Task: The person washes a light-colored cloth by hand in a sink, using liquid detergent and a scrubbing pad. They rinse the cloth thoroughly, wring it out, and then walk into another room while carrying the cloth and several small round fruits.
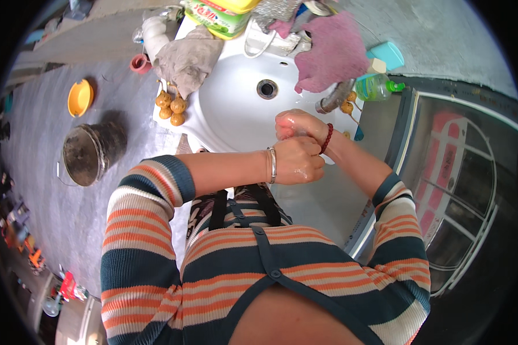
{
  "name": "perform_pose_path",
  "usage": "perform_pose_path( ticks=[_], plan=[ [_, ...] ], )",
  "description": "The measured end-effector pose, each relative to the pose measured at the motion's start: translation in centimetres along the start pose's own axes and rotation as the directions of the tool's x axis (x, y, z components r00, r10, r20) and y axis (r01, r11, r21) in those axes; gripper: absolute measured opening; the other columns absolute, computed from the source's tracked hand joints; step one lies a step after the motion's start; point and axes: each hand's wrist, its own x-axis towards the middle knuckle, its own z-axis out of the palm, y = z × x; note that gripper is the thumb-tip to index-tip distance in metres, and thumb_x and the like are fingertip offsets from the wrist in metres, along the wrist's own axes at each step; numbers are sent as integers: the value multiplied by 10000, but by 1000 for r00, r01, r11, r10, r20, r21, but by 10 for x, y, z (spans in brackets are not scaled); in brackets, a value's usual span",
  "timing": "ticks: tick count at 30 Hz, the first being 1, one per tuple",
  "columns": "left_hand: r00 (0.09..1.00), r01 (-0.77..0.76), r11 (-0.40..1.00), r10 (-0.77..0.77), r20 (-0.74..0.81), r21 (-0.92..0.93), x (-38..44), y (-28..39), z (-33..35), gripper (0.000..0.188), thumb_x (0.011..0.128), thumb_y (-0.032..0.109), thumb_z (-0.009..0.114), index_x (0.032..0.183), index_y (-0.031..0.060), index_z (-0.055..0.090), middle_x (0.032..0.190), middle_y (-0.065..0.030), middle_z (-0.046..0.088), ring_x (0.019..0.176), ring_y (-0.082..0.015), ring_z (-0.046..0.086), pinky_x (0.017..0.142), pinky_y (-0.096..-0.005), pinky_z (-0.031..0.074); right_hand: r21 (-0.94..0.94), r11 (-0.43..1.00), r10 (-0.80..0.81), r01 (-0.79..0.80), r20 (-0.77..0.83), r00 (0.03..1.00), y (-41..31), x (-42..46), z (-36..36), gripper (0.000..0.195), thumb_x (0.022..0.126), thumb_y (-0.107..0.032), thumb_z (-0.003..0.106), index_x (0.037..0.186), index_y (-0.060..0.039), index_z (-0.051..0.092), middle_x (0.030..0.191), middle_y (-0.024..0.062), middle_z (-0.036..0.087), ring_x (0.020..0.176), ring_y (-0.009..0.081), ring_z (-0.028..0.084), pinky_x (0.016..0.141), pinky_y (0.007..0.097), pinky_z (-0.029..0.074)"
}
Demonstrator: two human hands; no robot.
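Note:
Over the near right part of a white ceramic washbasin (pixel 228 99), my two wet hands press together. My left hand (pixel 298 160), with a silver bangle at the wrist, lies across the heel of my right hand, its fingers curled in. My right hand (pixel 300 123) wears a red bead bracelet (pixel 326 139) and is curled too, its palm partly hidden behind the left. No object shows in either hand. Just beyond them a metal faucet spout (pixel 334 98) points down towards the basin. The drain (pixel 267 89) is uncovered.
Small dried gourds (pixel 171 108) sit on the basin's left corner beside a grey cloth (pixel 190 56). A pink towel (pixel 330 49) and a green-capped soap bottle (pixel 373 87) are at the right. A dirty bucket (pixel 93 153) and yellow bowl (pixel 80 98) are on the floor, left.

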Motion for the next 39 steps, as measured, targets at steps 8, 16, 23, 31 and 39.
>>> perform_pose_path(
  ticks=[8, 16, 23, 31, 39],
  plan=[
    [987, 17, 995, -32, 156, 96, -17, -4, 34, 88, 564, 196, 624, 554, 139, 558, 624, 6, 526, 703, -201, 557, 677, -320, 485, -520, 831, 180, -197, -83, 980, -12, 20, -2, 313, 849, -270, 584, 624, -63, 517, 611, 3, 494, 572, 83, 427, 535, 248, 363],
    [925, 3, 976, -86, 371, 218, -8, -5, 57, 68, 569, 188, 652, 578, 124, 630, 646, -5, 608, 723, -195, 581, 582, -340, 488, -764, 605, 162, -223, -156, 974, -17, 25, -3, 340, 828, -274, 573, 597, -26, 545, 573, 37, 546, 538, 103, 471, 519, 279, 407],
    [809, -44, 965, -118, 576, 259, 4, 0, 60, 83, 609, 181, 666, 644, 113, 700, 695, -19, 658, 755, -217, 581, 553, -341, 490, -849, 493, 105, -190, -159, 982, -9, 29, 1, 389, 854, -278, 554, 576, -6, 560, 539, 65, 572, 505, 134, 519, 534, 301, 441],
    [781, -66, 918, -196, 593, 391, -2, -6, 78, 59, 673, 146, 650, 680, 112, 698, 789, -16, 677, 832, -226, 601, 655, -353, 519, -799, 568, -20, -197, -253, 967, -6, 31, -4, 386, 886, -297, 554, 613, -24, 571, 579, 75, 595, 541, 145, 555, 558, 314, 466],
    [779, 590, 806, -560, -281, 30, -19, 14, -14, 177, 776, 95, 590, 940, 63, 646, 899, -70, 624, 890, -233, 584, 799, -352, 478, 300, 943, -147, 141, -4, 989, 28, -6, -7, 416, 977, -395, 489, 1178, -34, 541, 1168, 121, 599, 1066, 205, 602, 887, 343, 516]
  ],
)
